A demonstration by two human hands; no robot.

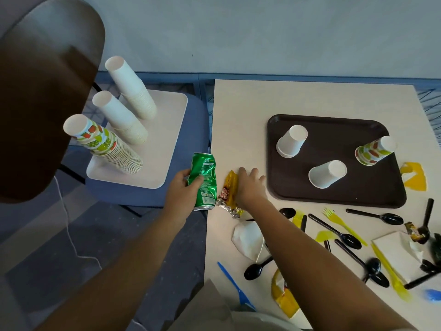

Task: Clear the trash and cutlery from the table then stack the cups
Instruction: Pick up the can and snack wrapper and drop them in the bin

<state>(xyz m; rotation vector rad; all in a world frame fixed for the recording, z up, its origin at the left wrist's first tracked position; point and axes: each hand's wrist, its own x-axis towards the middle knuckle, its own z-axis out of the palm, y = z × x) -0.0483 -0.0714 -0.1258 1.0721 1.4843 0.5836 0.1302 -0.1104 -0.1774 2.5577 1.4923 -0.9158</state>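
My left hand (182,189) grips a crushed green can (204,181) just off the table's left edge. My right hand (250,187) lies flat on the table, fingers touching a yellow foil wrapper (229,192). On the dark tray (334,197) stand two upside-down white cups (291,142) (327,174) and a fruit-print cup (374,151). Black spoons (336,231), a yellow fork (341,222), a blue fork (235,286), white napkins (248,237) and more yellow wrappers (284,297) litter the table's near part.
To the left, a blue chair (191,120) holds a white tray (164,139) with three tall cup stacks (128,91). A dark chair back (40,99) fills the far left. A white cable (69,232) runs on the floor. The table (238,111) borders a wall.
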